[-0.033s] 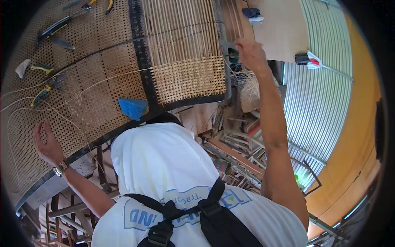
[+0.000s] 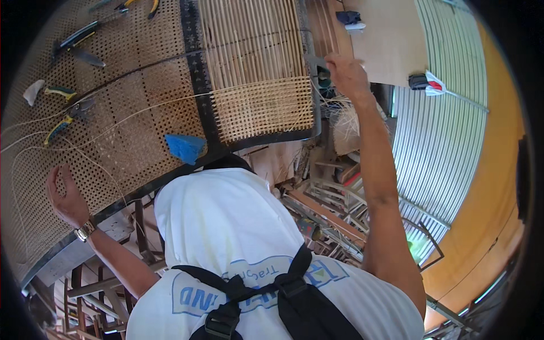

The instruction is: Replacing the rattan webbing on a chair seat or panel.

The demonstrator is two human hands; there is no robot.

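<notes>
A dark-framed panel spreads before me, with fine woven cane webbing [image 2: 141, 102] on its left. On its right is a section of pale parallel cane strands [image 2: 249, 45], with a close lattice woven across its near end. My right hand [image 2: 348, 76] is raised just past that section's right edge, fingertips drawn together; what they hold, if anything, I cannot make out. My left hand [image 2: 68, 198], wearing a wristwatch [image 2: 85, 230], rests at the webbing's near-left edge, fingers curved and apart from the thumb. A long thin cane strand [image 2: 144, 107] crosses the webbing into the lattice.
On the webbing lie yellow-handled cutters [image 2: 67, 120], another yellow-handled tool [image 2: 59, 92], a knife [image 2: 88, 56], pliers [image 2: 139, 5] and a blue sponge-like block [image 2: 186, 148]. Stacked wooden frames [image 2: 334, 204] fill the floor below. Corrugated sheeting [image 2: 439, 141] stands at right.
</notes>
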